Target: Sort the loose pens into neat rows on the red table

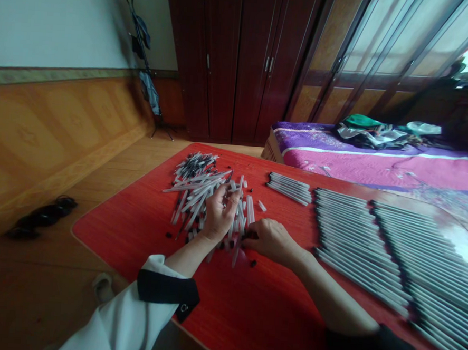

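A loose heap of thin translucent plastic tubes [198,190] lies on the red table [225,314], with small black caps and short clear pieces mixed in. My left hand [220,210] is over the heap's right side, fingers curled around a pale tube [241,183] that sticks up by the thumb. Just to its right, my right hand [271,240] is low at the heap's near edge. Its fingers are pinched together, and what they hold is hidden. A loose black cap [253,263] lies below the right hand.
On the right, black-ended tubes lie side by side in a small group [289,188], a larger row [359,243] and another row [438,266]. Darker small pieces [197,165] are piled at the far left. A bed [361,164] stands beyond the table.
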`<state>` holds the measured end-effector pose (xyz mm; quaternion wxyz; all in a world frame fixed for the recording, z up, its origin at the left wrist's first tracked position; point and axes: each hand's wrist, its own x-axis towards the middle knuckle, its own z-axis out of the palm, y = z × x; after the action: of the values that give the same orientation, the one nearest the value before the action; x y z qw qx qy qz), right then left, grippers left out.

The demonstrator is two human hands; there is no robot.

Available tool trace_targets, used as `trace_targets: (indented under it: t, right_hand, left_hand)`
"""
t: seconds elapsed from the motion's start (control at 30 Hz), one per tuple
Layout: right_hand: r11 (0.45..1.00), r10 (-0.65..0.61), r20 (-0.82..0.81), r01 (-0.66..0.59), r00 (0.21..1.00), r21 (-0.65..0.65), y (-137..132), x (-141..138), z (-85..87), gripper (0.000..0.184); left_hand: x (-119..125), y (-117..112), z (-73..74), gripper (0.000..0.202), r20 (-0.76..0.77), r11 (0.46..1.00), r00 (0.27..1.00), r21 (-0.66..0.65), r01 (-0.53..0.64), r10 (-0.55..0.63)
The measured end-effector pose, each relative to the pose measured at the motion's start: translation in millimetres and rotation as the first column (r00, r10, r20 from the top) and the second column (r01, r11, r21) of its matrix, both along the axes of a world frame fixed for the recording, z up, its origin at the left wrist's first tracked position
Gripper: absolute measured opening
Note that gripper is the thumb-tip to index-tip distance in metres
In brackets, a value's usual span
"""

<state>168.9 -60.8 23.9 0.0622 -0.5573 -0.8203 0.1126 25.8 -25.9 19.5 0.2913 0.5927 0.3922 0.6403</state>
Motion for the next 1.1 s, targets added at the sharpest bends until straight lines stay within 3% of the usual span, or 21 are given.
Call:
trace_targets:
  t: [0.37,0.6,0.67,0.73,0.87,1.0,1.1]
  right_hand:
    - [0.997,0.074,-0.069,-0.077,0.995,-0.032,-1.9,4.6,1.8,0.011]
    - [0.998,0.038,-0.122,-0.043,0.992,-0.036,-2.4,2.5,-1.3,0.014]
    - [0.998,0.006,-0.21,-0.018,0.978,-0.056,1.7,4.1,-0.3,0.015]
    - [0.996,-0.037,-0.391,0.004,0.919,-0.085,7.3,7.9,4.0,0.016]
    - [0.983,-0.163,-0.716,0.049,0.679,-0.177,15.0,17.0,19.1,0.021]
    - [0.958,-0.269,-0.812,0.054,0.518,-0.282,14.2,19.3,28.8,0.019]
    - [0.944,-0.314,-0.849,0.041,0.424,-0.328,13.3,18.5,28.3,0.018]
  left_hand:
    - [1.9,-1.8,0.4,0.017,0.029,0.999,0.999,-0.027,0.029,-0.028]
    - [2.2,-2.2,1.4,0.017,0.018,0.999,0.999,-0.021,0.03,-0.03]
    - [1.8,-2.7,1.8,0.017,-0.012,0.999,0.999,-0.013,0.039,-0.039]
    - [1.2,-4.1,2.4,0.016,-0.051,0.998,0.996,-0.01,0.068,-0.068]
    - [0.8,-8.2,3.9,0.015,-0.223,0.987,0.964,0.038,0.155,-0.143]
    - [2.4,-11.1,5.3,0.015,-0.377,0.968,0.906,0.081,0.237,-0.19]
    - [3.7,-11.6,6.0,0.013,-0.401,0.963,0.896,0.1,0.25,-0.191]
